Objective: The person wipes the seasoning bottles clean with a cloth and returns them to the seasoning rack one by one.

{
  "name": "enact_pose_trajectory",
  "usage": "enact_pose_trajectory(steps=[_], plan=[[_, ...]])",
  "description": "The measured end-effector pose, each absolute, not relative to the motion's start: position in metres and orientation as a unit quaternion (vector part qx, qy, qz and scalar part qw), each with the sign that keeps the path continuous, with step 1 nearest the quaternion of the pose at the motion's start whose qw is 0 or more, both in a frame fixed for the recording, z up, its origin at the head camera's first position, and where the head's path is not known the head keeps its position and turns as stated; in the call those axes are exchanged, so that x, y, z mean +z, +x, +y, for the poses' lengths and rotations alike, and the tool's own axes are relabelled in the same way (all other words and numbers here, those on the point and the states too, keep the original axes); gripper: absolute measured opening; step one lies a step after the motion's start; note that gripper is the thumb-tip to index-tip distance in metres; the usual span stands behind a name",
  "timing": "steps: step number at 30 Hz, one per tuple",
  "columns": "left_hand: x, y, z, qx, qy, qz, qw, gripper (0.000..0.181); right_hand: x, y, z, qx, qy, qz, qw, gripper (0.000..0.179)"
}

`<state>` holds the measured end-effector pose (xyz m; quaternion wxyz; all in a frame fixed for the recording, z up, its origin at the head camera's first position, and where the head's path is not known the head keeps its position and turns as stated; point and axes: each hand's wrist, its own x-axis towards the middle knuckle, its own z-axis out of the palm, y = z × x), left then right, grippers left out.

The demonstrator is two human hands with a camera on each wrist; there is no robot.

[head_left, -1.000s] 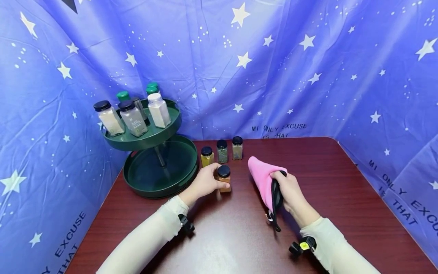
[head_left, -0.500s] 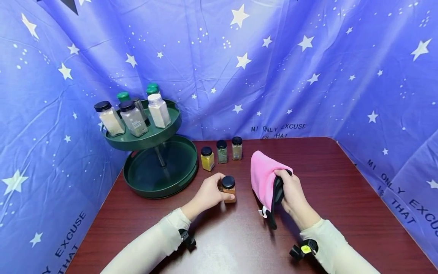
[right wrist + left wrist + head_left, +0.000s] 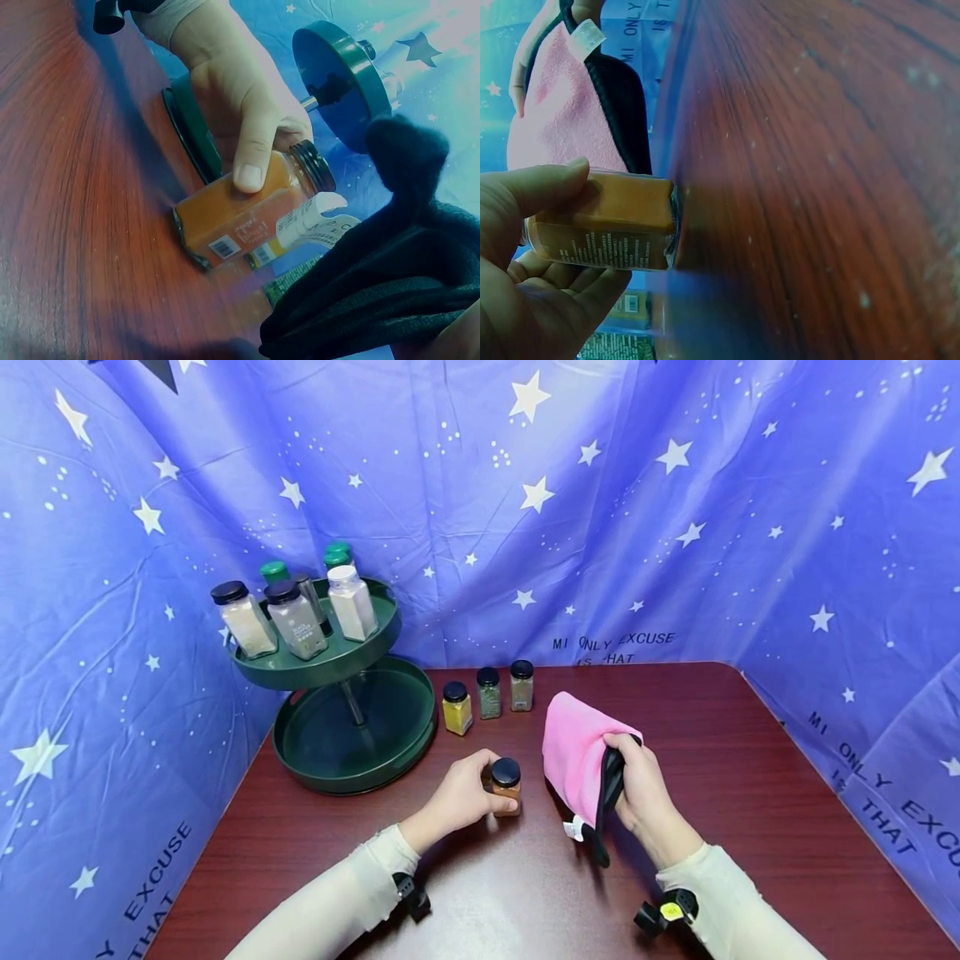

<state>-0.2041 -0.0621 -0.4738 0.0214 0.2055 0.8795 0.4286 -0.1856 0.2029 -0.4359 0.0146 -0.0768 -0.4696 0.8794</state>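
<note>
My left hand point(image 3: 461, 793) grips a small square spice jar point(image 3: 507, 789) with a black lid and orange-brown powder inside. In the left wrist view the thumb presses one side of the jar point(image 3: 604, 217) and the fingers lie round the other. The right wrist view shows its base close at the wood surface. My right hand point(image 3: 641, 781) holds a pink cloth point(image 3: 581, 752) with black backing, bunched and hanging just right of the jar. A white tag point(image 3: 574, 828) sticks out from the cloth's lower edge. Black folds of the cloth point(image 3: 375, 277) fill the lower right of the right wrist view.
Behind the left hand stand a yellow spice jar point(image 3: 457, 708), a green herb jar point(image 3: 489, 693) and a pale jar point(image 3: 522, 686). A two-tier green turntable rack point(image 3: 360, 781) stands at left, several bottles on its upper tier. A starry blue curtain point(image 3: 480, 510) borders the table point(image 3: 675, 693).
My left hand has brought the orange-brown spice jar toward me and slightly right, away from the yellow jar. The cloth in my right hand has shifted and opened out a little.
</note>
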Motion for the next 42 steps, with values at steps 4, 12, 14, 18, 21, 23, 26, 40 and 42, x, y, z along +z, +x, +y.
enact_pose_trajectory(steps=[4, 12, 14, 18, 21, 23, 26, 40, 42], plan=[[-0.472, -0.204, -0.062, 0.434, 0.205, 0.877, 0.025, 0.046, -0.433, -0.185, 0.201, 0.885, -0.067, -0.461, 0.013, 0.034], [-0.471, -0.204, -0.062, 0.444, 0.207, 0.871, 0.036, 0.044, -0.424, -0.183, 0.191, 0.894, -0.034, -0.447, 0.001, 0.037], [-0.472, -0.204, -0.062, 0.443, 0.207, 0.872, 0.039, 0.043, -0.423, -0.183, 0.188, 0.89, -0.026, -0.455, -0.006, 0.037], [-0.473, -0.204, -0.063, 0.439, 0.209, 0.873, 0.04, 0.043, -0.421, -0.181, 0.178, 0.876, -0.013, -0.482, -0.028, 0.034], [-0.474, -0.204, -0.063, 0.437, 0.209, 0.874, 0.037, 0.042, -0.419, -0.179, 0.167, 0.862, -0.003, -0.504, -0.042, 0.029], [-0.474, -0.204, -0.063, 0.438, 0.209, 0.874, 0.035, 0.041, -0.418, -0.177, 0.159, 0.851, 0.003, -0.523, -0.046, 0.025], [-0.474, -0.203, -0.062, 0.44, 0.211, 0.873, 0.028, 0.039, -0.417, -0.174, 0.147, 0.816, 0.014, -0.575, -0.057, 0.022], [-0.478, -0.199, -0.064, 0.403, 0.235, 0.882, -0.066, 0.053, -0.433, -0.155, 0.115, 0.373, 0.266, -0.884, 0.095, 0.055], [-0.478, -0.199, -0.065, 0.394, 0.255, 0.878, -0.093, 0.053, -0.439, -0.155, 0.115, 0.305, 0.298, -0.897, 0.115, 0.068]])
